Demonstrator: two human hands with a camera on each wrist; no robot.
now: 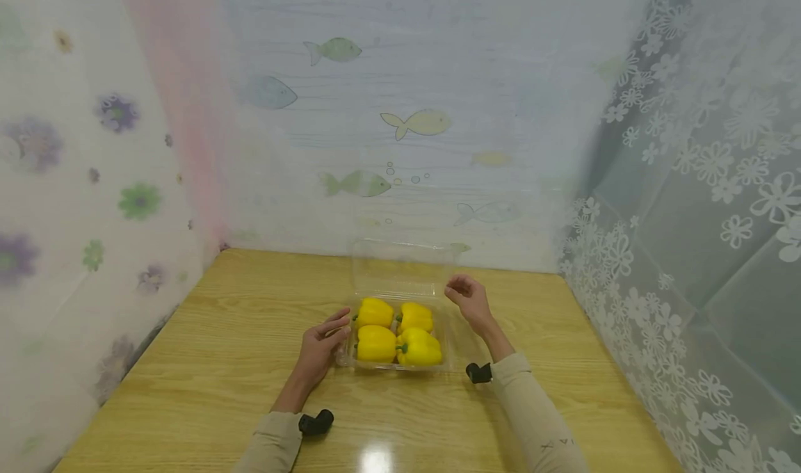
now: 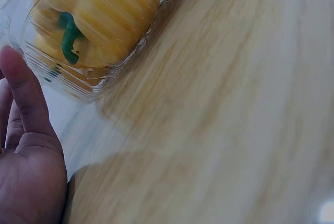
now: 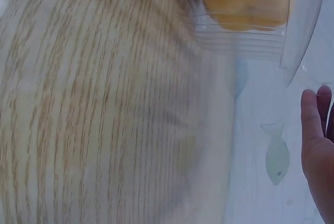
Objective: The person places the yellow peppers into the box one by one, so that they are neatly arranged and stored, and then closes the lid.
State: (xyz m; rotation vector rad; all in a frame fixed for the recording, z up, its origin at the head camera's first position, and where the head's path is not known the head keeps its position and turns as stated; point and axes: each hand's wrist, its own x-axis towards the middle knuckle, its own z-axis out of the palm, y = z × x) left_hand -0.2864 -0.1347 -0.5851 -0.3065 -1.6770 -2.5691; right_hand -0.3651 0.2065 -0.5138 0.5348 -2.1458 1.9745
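Note:
Several yellow bell peppers (image 1: 419, 348) with green stems sit in two rows inside a clear plastic clamshell box (image 1: 446, 348). Its transparent lid (image 1: 400, 268) stands raised at the back, hinged to the tray. Beside the box's left wall is my left hand (image 1: 320, 348), its fingers extended and fingertips right at the rim. In the left wrist view, a pepper (image 2: 112, 20) shows through the ribbed wall near those fingers. My right hand (image 1: 471, 302) hovers at the lid's lower right corner, fingers loosely bent. From the right wrist, its fingertips appear close to the clear edge.
The box stands on a wood-grain table (image 1: 250, 306). A fish-print curtain (image 1: 413, 167) hangs behind it, with flowered sheets (image 1: 62, 181) at the left and right sides. Both wrists wear small black cameras (image 1: 316, 423).

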